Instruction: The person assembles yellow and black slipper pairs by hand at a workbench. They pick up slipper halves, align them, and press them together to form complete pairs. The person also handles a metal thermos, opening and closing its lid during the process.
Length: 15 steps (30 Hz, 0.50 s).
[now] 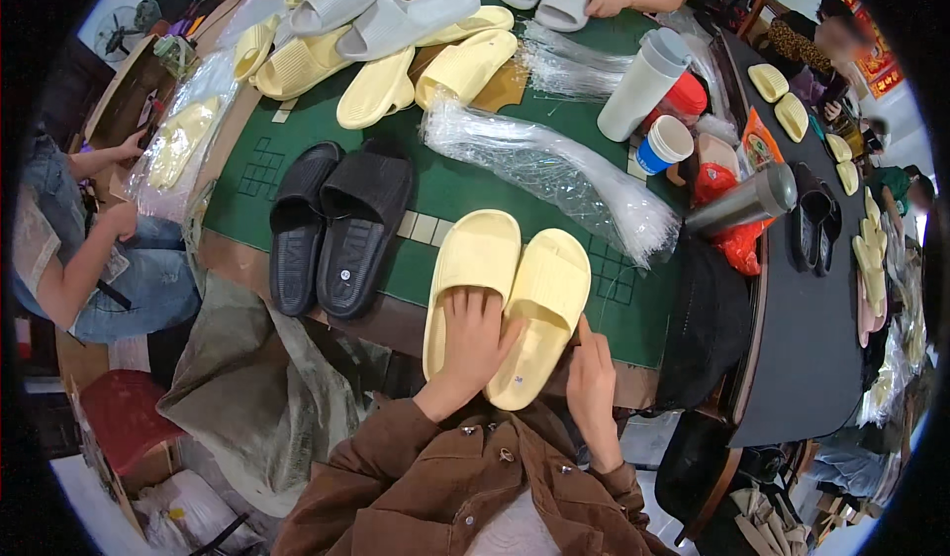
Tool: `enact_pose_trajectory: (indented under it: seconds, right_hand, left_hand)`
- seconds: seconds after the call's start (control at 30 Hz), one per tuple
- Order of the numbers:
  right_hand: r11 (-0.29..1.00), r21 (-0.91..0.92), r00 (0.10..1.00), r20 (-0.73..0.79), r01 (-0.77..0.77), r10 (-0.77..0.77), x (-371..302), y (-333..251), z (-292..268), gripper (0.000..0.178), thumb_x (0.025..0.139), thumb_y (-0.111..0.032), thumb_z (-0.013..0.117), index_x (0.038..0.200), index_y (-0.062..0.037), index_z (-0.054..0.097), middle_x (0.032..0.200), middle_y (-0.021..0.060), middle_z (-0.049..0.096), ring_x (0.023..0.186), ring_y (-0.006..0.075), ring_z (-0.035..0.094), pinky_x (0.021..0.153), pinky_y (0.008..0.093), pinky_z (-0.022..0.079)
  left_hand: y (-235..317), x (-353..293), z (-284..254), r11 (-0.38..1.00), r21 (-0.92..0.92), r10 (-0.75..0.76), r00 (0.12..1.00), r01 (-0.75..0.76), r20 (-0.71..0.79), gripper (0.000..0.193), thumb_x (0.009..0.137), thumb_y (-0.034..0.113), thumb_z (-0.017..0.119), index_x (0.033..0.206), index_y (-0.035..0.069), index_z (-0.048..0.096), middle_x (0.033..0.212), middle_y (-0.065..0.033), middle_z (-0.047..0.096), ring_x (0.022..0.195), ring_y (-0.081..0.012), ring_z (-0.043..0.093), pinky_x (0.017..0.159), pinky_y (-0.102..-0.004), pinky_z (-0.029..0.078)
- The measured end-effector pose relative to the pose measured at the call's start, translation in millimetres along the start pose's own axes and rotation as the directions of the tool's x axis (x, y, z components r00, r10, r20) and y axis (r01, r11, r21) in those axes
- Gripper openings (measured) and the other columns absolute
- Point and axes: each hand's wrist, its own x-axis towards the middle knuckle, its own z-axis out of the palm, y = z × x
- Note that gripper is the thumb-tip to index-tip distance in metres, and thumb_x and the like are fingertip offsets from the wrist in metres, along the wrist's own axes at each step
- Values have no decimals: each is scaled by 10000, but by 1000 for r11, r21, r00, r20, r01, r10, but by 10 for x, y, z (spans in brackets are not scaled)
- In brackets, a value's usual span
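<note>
A pair of pale yellow slide sandals lies side by side at the near edge of the green table (450, 185). My left hand (472, 343) rests flat on the heels of both, mostly on the left sandal (473, 259). My right hand (592, 383) sits just under the heel of the right sandal (547, 289), at the table edge, fingers together and touching its side. Brown jacket sleeves cover both my forearms.
A black pair of slides (336, 225) lies to the left. A bundle of clear plastic bags (554, 165) lies beyond the yellow pair. Further back are several yellow and grey slides (381, 22), a white tumbler (643, 81), a paper cup (665, 143) and a steel flask (747, 200). Other people sit left and far side.
</note>
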Motion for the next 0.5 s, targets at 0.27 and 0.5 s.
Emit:
enact_pose_trajectory:
  seconds: [0.27,0.5]
  right_hand:
    - [943,293,977,-92,-158,192,-2,95,-25,313,1013,19,438,1302,11,558,955,101,682,621,97,529,577,256,479]
    - [925,349,979,-80,-148,187,-37,294,83,139,1008,-6,499,1092,14,608,911,100,714,575,78,543,538,253,489]
  left_hand:
    - [-100,8,-7,998,24,-63,997,62,43,382,902,192,634,1128,-94,518,1174,-289,468,1098,-478,431,969,-569,348]
    - [-389,119,-61,997,65,-40,997,44,-64,395,903,177,628,1153,-104,508,1187,-304,465,1091,-497,448,990,-577,346]
